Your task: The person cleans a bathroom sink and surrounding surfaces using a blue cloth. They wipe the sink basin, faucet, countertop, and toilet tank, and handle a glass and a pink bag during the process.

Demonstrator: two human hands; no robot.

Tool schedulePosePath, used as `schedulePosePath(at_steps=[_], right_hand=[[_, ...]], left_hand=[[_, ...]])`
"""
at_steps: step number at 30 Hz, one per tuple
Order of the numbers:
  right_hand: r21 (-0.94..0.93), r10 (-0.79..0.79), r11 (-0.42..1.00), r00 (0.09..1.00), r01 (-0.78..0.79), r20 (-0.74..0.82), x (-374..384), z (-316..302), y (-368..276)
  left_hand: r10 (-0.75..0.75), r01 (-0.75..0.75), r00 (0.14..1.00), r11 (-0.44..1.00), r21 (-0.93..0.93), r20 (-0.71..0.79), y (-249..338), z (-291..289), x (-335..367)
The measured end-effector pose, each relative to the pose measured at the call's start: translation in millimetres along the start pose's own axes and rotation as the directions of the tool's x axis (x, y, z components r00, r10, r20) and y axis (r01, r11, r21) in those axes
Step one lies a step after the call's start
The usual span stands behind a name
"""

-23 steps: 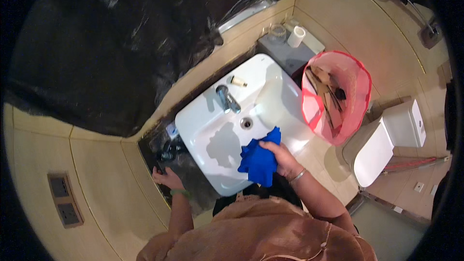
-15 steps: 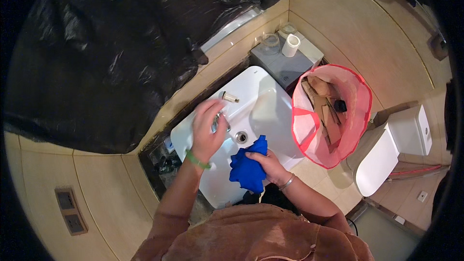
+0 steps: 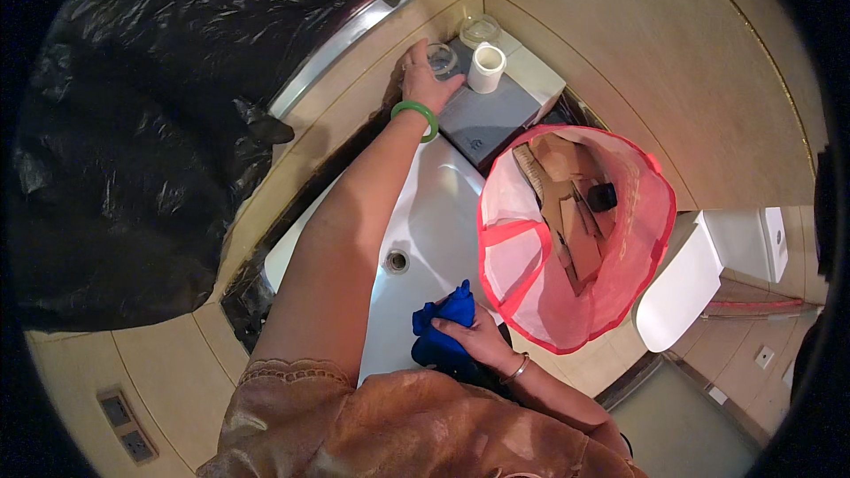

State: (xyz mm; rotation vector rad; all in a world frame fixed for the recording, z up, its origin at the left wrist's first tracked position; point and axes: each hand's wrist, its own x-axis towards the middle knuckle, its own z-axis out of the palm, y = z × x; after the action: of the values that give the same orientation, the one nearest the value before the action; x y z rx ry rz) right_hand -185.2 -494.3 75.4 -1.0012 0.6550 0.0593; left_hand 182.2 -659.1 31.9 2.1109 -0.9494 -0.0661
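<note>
My left hand [image 3: 429, 81], with a green bangle at its wrist, is stretched out to the far end of the sink. Its thumb and fingers are spread beside a clear glass jar [image 3: 442, 58] on a grey box [image 3: 487, 119]; whether they touch the glass I cannot tell. A white cylindrical container [image 3: 487, 68] stands just right of that jar, and another clear glass container [image 3: 479, 30] is behind. My right hand [image 3: 482, 341] is closed on a crumpled blue cloth [image 3: 447, 308] over the near edge of the white sink [image 3: 434, 212].
A pink-and-white bag [image 3: 509, 252] holding cardboard pieces and a black object stands right of the sink. Beyond it is a white toilet [image 3: 677, 292]. Black plastic sheeting [image 3: 159, 124] covers the wall at left. The sink's drain [image 3: 396, 260] is uncovered.
My left hand has moved from the faucet area up to the glass jar at the far end. My right hand still holds the blue cloth, slightly lower. The view has shifted right.
</note>
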Motion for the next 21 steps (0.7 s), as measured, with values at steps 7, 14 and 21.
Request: schedulePosePath(at_steps=[7, 14, 21], right_hand=[[-0.086, -0.024, 0.996, 1.000, 0.024, 0.007, -0.5, 1.1, -7.7], [-0.167, -0.469, 0.881, 0.771, 0.443, -0.431, -19.2, 42.4, -42.1], [-0.743, -0.791, 0.059, 0.485, 0.667, 0.373, -41.8, 102.2, -115.9]], left_hand=[[-0.270, 0.186, 0.961, 0.798, -0.573, -0.064, 24.9, -28.8, -21.8], [-0.163, 0.102, 0.987, 0.620, -0.778, 0.000, 73.7, -149.1, -150.7], [-0.316, 0.352, 0.919, 0.380, -0.855, 0.237, 91.1, -208.4, -300.7]])
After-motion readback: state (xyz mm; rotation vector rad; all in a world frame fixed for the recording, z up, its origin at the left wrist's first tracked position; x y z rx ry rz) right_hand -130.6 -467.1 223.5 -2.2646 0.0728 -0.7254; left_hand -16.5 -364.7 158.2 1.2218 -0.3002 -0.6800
